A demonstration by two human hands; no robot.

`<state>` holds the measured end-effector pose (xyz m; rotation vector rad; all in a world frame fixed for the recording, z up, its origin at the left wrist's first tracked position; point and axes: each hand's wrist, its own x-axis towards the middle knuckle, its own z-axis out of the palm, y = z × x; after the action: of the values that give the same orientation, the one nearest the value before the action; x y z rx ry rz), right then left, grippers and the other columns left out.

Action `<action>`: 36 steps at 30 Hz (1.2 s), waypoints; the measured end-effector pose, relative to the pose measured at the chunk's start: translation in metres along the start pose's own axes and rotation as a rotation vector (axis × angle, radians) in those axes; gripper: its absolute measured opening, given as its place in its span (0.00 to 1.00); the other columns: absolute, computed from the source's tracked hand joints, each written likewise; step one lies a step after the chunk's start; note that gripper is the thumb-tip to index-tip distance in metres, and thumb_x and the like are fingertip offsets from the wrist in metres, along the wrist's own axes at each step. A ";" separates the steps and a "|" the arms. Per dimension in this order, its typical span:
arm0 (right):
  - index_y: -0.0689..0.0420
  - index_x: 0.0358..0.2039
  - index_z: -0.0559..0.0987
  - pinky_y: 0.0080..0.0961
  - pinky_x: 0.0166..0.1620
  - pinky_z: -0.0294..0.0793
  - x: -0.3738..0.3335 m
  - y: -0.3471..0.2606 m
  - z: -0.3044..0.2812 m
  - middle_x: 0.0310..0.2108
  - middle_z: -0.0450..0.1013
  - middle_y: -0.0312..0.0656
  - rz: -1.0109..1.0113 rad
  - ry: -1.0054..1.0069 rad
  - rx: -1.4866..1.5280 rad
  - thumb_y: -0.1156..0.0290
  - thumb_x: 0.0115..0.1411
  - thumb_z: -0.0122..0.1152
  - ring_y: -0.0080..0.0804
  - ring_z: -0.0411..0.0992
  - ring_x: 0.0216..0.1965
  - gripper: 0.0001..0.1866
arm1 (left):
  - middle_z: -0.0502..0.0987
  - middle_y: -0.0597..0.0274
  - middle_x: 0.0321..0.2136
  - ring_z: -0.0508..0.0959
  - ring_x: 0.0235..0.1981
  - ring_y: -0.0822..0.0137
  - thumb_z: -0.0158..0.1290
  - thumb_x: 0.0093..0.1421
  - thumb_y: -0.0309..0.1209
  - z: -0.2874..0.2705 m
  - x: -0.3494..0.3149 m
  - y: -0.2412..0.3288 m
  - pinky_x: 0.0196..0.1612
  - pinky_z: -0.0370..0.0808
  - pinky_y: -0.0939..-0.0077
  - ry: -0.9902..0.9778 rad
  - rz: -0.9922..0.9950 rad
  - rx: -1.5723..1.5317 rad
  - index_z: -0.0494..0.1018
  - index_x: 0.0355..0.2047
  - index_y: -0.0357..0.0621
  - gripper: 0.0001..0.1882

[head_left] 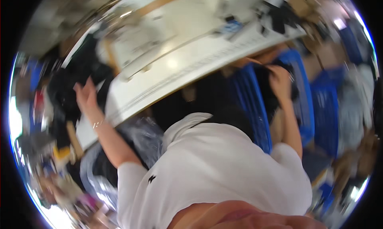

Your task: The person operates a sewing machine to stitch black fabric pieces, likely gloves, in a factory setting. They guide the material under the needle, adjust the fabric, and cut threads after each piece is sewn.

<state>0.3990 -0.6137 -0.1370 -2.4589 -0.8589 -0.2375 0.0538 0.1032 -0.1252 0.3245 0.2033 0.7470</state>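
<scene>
Blurred bare left hand [86, 96] and indistinct soft black heap [62, 91] by left end of long white table [175, 75]

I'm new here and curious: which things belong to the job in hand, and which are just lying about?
Likely in the job:
Blue crate with dark contents, at the right hand
Dark pile, nearest the left hand

Likely lying about:
Clear plastic near the white table
Second blue crate, further right
Blue item on the table
</scene>
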 end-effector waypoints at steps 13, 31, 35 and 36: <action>0.51 0.59 0.79 0.43 0.60 0.72 -0.024 0.201 0.002 0.56 0.77 0.46 -0.099 -0.400 -0.562 0.82 0.55 0.56 0.51 0.74 0.55 0.30 | 0.85 0.50 0.41 0.84 0.45 0.57 0.62 0.62 0.28 0.070 -0.138 -0.058 0.49 0.78 0.64 0.453 0.648 1.911 0.83 0.43 0.35 0.12; 0.60 0.54 0.80 0.46 0.60 0.76 0.097 -0.178 -0.063 0.57 0.75 0.57 -0.938 -0.036 -0.002 0.68 0.66 0.59 0.58 0.76 0.54 0.17 | 0.72 0.41 0.52 0.83 0.40 0.49 0.62 0.62 0.45 0.076 -0.133 -0.084 0.37 0.81 0.57 0.985 0.457 2.550 0.68 0.61 0.44 0.32; 0.56 0.47 0.81 0.52 0.55 0.80 0.153 -0.259 -0.027 0.52 0.80 0.52 -1.312 0.110 0.010 0.74 0.65 0.61 0.57 0.78 0.53 0.10 | 0.74 0.44 0.53 0.77 0.54 0.50 0.67 0.55 0.43 0.108 -0.164 -0.073 0.54 0.75 0.58 0.457 0.589 2.597 0.77 0.54 0.42 0.29; 0.56 0.47 0.81 0.52 0.54 0.80 0.162 -0.273 -0.020 0.52 0.80 0.51 -1.331 0.147 0.001 0.75 0.65 0.61 0.57 0.78 0.52 0.10 | 0.75 0.45 0.53 0.74 0.58 0.50 0.69 0.52 0.42 0.133 -0.168 -0.072 0.59 0.72 0.58 0.187 0.318 2.448 0.79 0.51 0.41 0.29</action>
<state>0.3563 -0.3571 0.0463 -1.4476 -2.2453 -0.8262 0.0178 -0.0913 -0.0159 2.6333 1.2336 0.4390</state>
